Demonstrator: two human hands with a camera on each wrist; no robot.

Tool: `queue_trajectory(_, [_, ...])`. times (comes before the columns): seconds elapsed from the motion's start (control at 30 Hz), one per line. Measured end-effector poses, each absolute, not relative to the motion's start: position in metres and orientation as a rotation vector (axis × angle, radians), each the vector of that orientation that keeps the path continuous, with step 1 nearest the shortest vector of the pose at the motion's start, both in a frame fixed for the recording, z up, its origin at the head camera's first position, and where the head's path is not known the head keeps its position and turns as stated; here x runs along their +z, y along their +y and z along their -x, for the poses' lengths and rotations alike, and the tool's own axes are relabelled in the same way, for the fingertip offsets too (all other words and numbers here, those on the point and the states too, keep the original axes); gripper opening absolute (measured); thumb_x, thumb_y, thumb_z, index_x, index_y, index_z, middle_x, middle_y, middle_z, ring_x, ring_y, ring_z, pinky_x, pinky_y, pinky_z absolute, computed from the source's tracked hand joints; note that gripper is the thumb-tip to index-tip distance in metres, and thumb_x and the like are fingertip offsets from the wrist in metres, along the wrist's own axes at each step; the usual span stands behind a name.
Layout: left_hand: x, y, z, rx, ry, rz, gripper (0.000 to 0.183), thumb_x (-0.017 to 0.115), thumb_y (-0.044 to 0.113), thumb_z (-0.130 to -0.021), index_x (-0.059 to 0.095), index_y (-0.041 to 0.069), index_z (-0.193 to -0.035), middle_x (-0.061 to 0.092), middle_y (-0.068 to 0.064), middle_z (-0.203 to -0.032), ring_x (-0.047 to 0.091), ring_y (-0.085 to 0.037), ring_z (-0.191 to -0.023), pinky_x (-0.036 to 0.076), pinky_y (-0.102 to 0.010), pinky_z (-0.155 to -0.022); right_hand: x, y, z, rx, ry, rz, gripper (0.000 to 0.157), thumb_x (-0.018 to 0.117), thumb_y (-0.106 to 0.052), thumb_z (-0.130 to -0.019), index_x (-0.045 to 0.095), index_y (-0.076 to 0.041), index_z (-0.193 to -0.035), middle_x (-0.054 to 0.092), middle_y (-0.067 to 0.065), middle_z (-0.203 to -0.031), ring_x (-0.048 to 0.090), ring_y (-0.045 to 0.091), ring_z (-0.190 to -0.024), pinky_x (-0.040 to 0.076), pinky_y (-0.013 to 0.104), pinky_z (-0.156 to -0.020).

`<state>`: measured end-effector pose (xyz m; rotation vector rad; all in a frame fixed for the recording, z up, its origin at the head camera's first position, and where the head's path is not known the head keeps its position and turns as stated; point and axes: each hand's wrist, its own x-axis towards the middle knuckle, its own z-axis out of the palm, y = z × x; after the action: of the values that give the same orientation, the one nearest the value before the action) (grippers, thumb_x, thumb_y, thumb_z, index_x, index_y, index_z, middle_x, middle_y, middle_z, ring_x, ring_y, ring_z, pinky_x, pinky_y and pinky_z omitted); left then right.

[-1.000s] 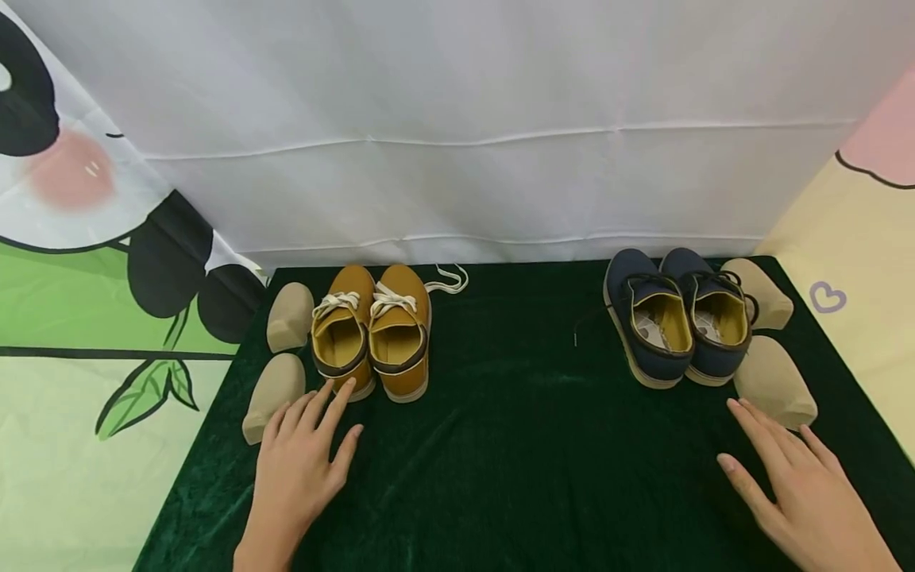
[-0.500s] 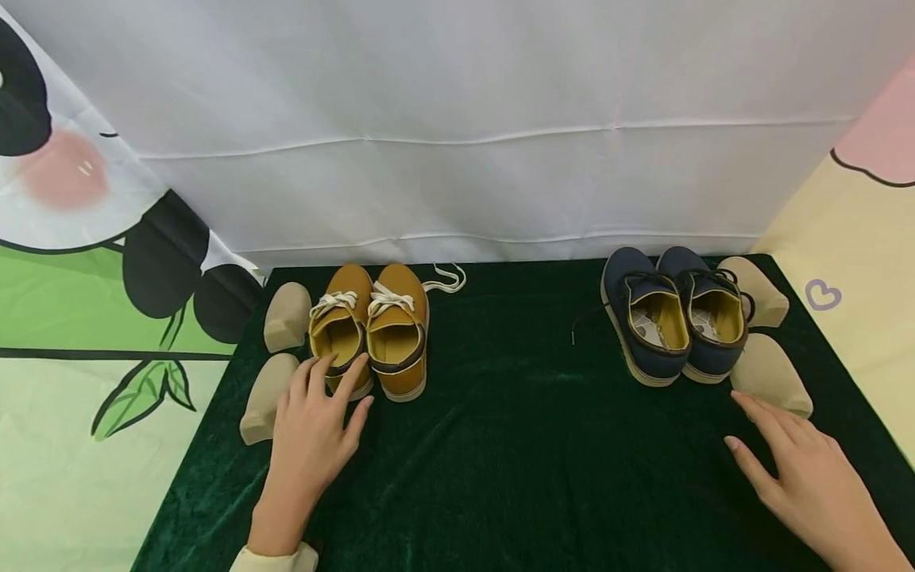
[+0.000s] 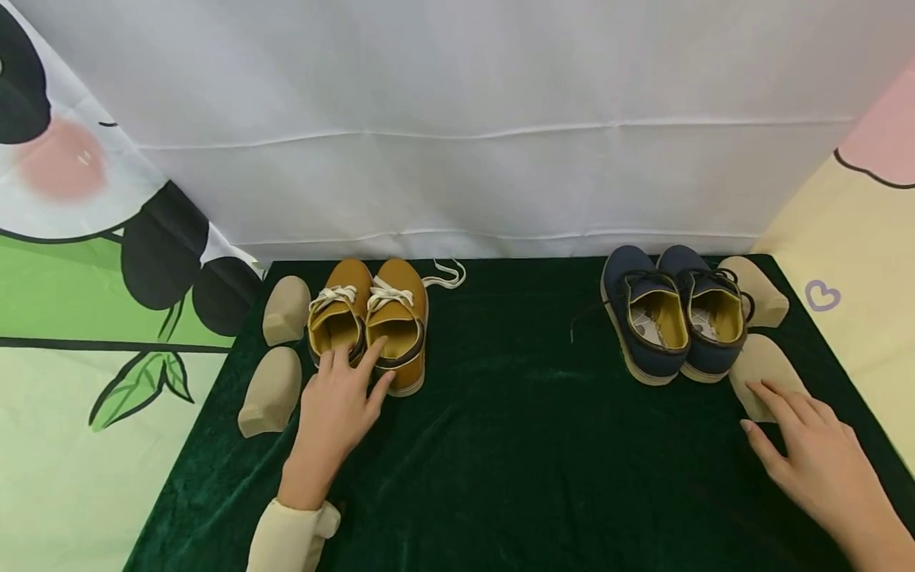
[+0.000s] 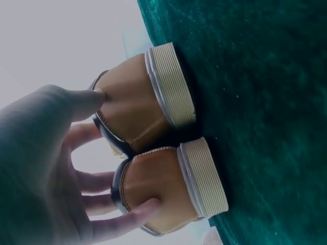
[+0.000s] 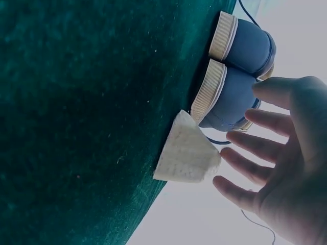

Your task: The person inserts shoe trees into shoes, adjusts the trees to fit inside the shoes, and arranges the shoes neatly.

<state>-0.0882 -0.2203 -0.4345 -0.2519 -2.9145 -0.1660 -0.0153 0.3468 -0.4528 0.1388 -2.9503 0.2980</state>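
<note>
mustard-brown, low lace-up shoes with white laces [image 3: 391,318] stand side by side on a dark green velvet cloth [image 3: 515,413], and the left hand [image 3: 337,407] has just slid forward and inward to them. half a second ago its fingertips were at the near ends of the openings; now they reach over both, and more of a cream sleeve [image 3: 291,534] has come into the head view. its fingers are spread apart, not clamped on anything: in the left wrist view the thumb is at one heel and the little finger at the other, though how firmly they touch i cannot tell.

the right hand [image 3: 818,453] has also edged forward, its fingertips now over a beige, rounded, wedge-like block [image 3: 768,367] beside navy, low lace-up shoes with dark laces [image 3: 646,290]. its fingers are apart too; contact with the block is unclear. both pairs seem to rest where they were, so i judge that this is positioning at the heels, with nothing lifted.
</note>
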Motion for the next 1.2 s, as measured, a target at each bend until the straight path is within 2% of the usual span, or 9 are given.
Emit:
queue_trajectory(0.13, [-0.434, -0.219, 0.092, -0.175, -2.956, 0.236, 0.056, 0.061, 0.051, -0.102, 0.056, 0.021, -0.149, 0.054, -0.027, -0.139, 0.055, -0.044, -0.116, 0.056, -0.058, -0.077, -0.454, 0.351, 0.018, 0.317, -2.935, -0.131, 0.063, 0.075, -0.012, -0.091, 0.048, -0.001, -0.147, 0.048, 0.034, -0.142, 0.038, 0.061, -0.125, 0.03, 0.08, -0.103])
queue_trajectory(0.3, [-0.436, -0.221, 0.094, -0.255, -2.973, 0.214, 0.063, 0.072, 0.054, -0.095, 0.06, 0.015, -0.143, 0.053, -0.027, -0.136, 0.053, -0.044, -0.116, 0.055, -0.059, -0.077, -0.457, 0.357, 0.022, 0.33, -2.966, -0.067, 0.063, 0.073, -0.012, -0.093, 0.045, -0.002, -0.148, 0.04, 0.036, -0.151, 0.031, 0.063, -0.132, 0.019, 0.083, -0.112])
queue_trajectory(0.47, [-0.445, -0.224, 0.096, -0.337, -2.847, 0.234, 0.056, 0.085, 0.046, -0.085, 0.066, 0.011, -0.124, 0.054, -0.023, -0.116, 0.051, -0.038, -0.099, 0.047, -0.05, -0.074, -0.461, 0.362, 0.025, 0.371, -3.003, -0.005, 0.062, 0.071, -0.013, -0.095, 0.043, -0.001, -0.148, 0.028, 0.037, -0.16, 0.024, 0.068, -0.137, 0.014, 0.085, -0.112])
queue_trajectory(0.6, [-0.448, -0.223, 0.099, -0.404, -2.735, 0.268, 0.049, 0.091, 0.038, -0.079, 0.068, 0.009, -0.11, 0.053, -0.02, -0.108, 0.049, -0.037, -0.096, 0.042, -0.048, -0.077, -0.463, 0.365, 0.028, 0.413, -3.027, 0.022, 0.061, 0.071, -0.014, -0.096, 0.042, 0.0, -0.148, 0.022, 0.039, -0.161, 0.02, 0.071, -0.138, 0.013, 0.086, -0.111])
queue_trajectory(0.73, [-0.45, -0.222, 0.102, -0.448, -2.657, 0.276, 0.044, 0.093, 0.034, -0.076, 0.066, 0.008, -0.1, 0.055, -0.021, -0.112, 0.049, -0.038, -0.098, 0.042, -0.05, -0.079, -0.464, 0.367, 0.031, 0.423, -3.054, 0.048, 0.062, 0.07, -0.015, -0.097, 0.04, 0.001, -0.148, 0.019, 0.041, -0.161, 0.017, 0.072, -0.139, 0.012, 0.086, -0.111])
queue_trajectory(0.97, [-0.452, -0.22, 0.104, -0.455, -2.582, 0.309, 0.043, 0.095, 0.029, -0.073, 0.064, 0.006, -0.092, 0.055, -0.024, -0.112, 0.05, -0.04, -0.098, 0.042, -0.052, -0.081, -0.465, 0.368, 0.035, 0.446, -3.077, 0.061, 0.063, 0.069, -0.016, -0.098, 0.037, 0.003, -0.149, 0.016, 0.044, -0.159, 0.018, 0.074, -0.137, 0.012, 0.086, -0.111])
queue_trajectory(1.2, [-0.448, -0.205, 0.105, -0.454, -2.518, 0.384, 0.045, 0.094, 0.033, -0.074, 0.06, 0.007, -0.087, 0.056, -0.024, -0.11, 0.049, -0.039, -0.095, 0.041, -0.048, -0.074, -0.471, 0.372, 0.037, 0.468, -3.072, 0.066, 0.063, 0.068, -0.016, -0.099, 0.035, 0.004, -0.15, 0.015, 0.046, -0.158, 0.017, 0.074, -0.137, 0.008, 0.082, -0.116])
